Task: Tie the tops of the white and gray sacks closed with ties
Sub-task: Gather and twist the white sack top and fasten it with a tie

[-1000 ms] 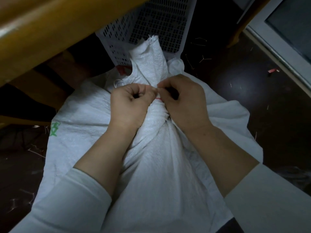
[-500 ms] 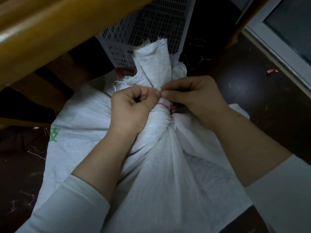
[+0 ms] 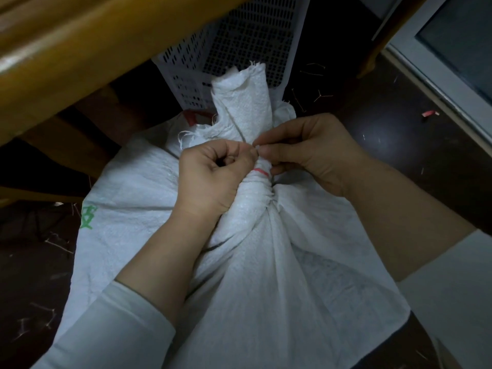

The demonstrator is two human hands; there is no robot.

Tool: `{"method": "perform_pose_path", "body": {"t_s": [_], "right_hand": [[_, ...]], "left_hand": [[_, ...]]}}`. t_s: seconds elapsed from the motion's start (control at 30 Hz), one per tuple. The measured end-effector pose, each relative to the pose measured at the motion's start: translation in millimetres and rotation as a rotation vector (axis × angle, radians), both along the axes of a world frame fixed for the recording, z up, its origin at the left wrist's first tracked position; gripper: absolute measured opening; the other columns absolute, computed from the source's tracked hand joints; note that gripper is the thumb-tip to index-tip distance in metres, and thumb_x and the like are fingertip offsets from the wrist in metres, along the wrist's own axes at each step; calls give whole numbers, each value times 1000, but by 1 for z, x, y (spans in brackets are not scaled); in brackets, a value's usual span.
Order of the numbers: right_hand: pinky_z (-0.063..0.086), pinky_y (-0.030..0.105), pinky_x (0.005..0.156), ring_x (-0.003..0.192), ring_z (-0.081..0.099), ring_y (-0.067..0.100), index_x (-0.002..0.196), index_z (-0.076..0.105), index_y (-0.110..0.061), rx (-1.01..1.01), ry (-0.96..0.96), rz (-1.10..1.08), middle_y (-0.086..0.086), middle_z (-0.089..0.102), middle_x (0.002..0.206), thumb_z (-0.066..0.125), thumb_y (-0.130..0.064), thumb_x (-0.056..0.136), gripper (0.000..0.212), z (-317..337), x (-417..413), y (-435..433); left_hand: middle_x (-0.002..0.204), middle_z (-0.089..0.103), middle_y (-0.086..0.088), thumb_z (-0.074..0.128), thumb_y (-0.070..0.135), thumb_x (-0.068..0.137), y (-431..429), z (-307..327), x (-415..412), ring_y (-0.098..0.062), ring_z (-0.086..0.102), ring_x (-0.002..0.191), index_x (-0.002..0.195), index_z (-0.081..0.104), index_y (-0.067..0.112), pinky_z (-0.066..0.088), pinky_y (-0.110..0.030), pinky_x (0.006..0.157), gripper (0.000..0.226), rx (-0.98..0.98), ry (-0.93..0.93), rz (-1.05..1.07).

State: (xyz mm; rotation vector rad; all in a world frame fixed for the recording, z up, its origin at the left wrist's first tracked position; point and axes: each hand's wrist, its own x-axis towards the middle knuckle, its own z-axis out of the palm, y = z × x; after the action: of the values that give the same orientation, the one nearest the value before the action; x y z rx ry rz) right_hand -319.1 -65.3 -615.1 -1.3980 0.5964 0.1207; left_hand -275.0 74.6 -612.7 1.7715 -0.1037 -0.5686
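Sack (image 3: 239,262) lay on the floor near the crate (image 3: 239,43), its neck bunched upright. Left hand (image 3: 210,177) and right hand (image 3: 306,155) each pinched closed on an end of the red tie (image 3: 261,171) circling the neck. Ends probably needed firm, even tension while twisting.

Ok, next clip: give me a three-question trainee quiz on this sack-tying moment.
1. True or false: the neck of the white sack is already gathered into a bunch.
2. What colour is the tie around the neck? A) red B) blue C) black
3. Fill in: the left hand and right hand pinch together just ___ the tie.

Key: 1 true; 2 A; 3 above. Behind the sack stands a white perforated crate.
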Motion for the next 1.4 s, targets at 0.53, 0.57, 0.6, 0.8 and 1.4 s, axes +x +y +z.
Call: {"method": "perform_pose_path", "body": {"t_s": [0.53, 0.57, 0.6, 0.8, 1.4], "right_hand": [[59, 23, 59, 55, 64, 8, 76, 67, -4, -308, 64, 181, 5, 66, 69, 72, 4, 74, 9, 33, -6, 3], [59, 22, 59, 54, 64, 8, 76, 67, -3, -309, 72, 196, 6, 66, 69, 72, 5, 74, 9, 34, -6, 3], [59, 22, 59, 55, 65, 9, 76, 68, -3, -307, 76, 212, 6, 67, 69, 71, 5, 74, 10, 35, -5, 3], [59, 22, 60, 57, 68, 11, 74, 69, -4, -182, 85, 240, 8, 70, 66, 68, 11, 73, 16, 34, -8, -4], [54, 13, 56, 54, 62, 2, 76, 64, -15, -373, -140, 33, 0, 59, 74, 61, 2, 84, 19, 20, -24, 8]], "left_hand": [[72, 65, -14, 65, -7, 79, 6, 6, -14, -19, 60, 71, 84, 64, 13, 54, -18, 73, 21, -168, 53, 7], [71, 63, -10, 65, -9, 78, 6, 6, -14, -18, 59, 71, 85, 61, 14, 54, -17, 73, 24, -186, 56, 14], [70, 62, -9, 64, -10, 77, 5, 6, -14, -19, 59, 71, 84, 58, 14, 54, -18, 73, 26, -197, 56, 14], [59, 66, 5, 68, -12, 73, 5, 6, -11, -5, 64, 62, 81, 57, 14, 56, -19, 73, 29, -191, 56, -21], [83, 71, -24, 70, 3, 78, -1, 16, -10, -37, 68, 84, 88, 72, 4, 54, -44, 85, 10, -134, 86, -84]]}}
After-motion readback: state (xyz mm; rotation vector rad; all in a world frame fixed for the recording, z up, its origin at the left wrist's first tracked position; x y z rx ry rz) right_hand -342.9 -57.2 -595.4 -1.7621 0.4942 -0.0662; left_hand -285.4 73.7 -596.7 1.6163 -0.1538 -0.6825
